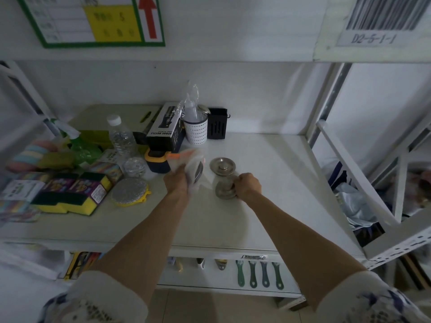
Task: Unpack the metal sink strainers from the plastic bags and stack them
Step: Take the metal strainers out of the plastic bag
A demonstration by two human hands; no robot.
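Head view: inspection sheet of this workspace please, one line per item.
Surface: white shelf board, right part bare.
Job's things: two unpacked round metal sink strainers on the board, not stacked; a third strainer inside a clear plastic bag.
Clutter: yellow-green sponges, clear water bottle, black spray-bottle box, white perforated cup at left and rear.
Hands: left hand holds the bag; right hand grips the nearer strainer.
Cables: nothing seen.
Surroundings: white shelving, barcode label above.
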